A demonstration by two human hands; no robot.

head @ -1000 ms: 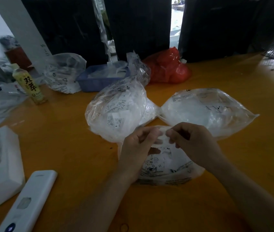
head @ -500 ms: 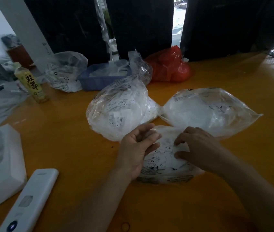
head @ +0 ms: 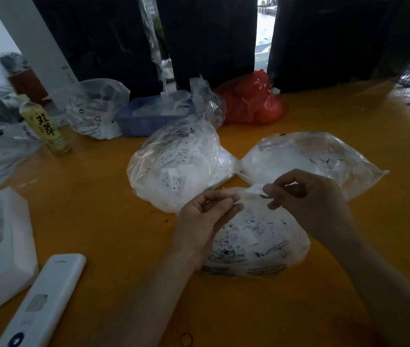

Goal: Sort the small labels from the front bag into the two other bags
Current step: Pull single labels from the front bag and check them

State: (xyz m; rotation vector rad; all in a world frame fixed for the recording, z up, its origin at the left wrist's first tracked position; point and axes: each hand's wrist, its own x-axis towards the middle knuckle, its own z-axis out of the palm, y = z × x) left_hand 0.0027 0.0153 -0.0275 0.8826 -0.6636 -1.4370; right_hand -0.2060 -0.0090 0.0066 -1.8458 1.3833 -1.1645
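clear front bag point(head: 256, 244) holds many labels yet, so much sorting is left. right hand point(head: 309, 196) pinches one small label point(head: 257, 189); left hand point(head: 206, 221) pinches the bag's rim.

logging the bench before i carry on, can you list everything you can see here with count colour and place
front bag: 1, clear, holds white labels, nearest, under the hands
other label bags: 2, clear, left one, right one
small label: 1, white, pinched in right hand
blue tray: 1, back centre
red bag: 1, back
crumpled clear bag: 1, back left
drink bottle: 1, yellow, left
remote: 1, white, front left
foam block: 1, white, far left
table: 1, orange
left hand: holds the front bag's rim
right hand: pinches the label
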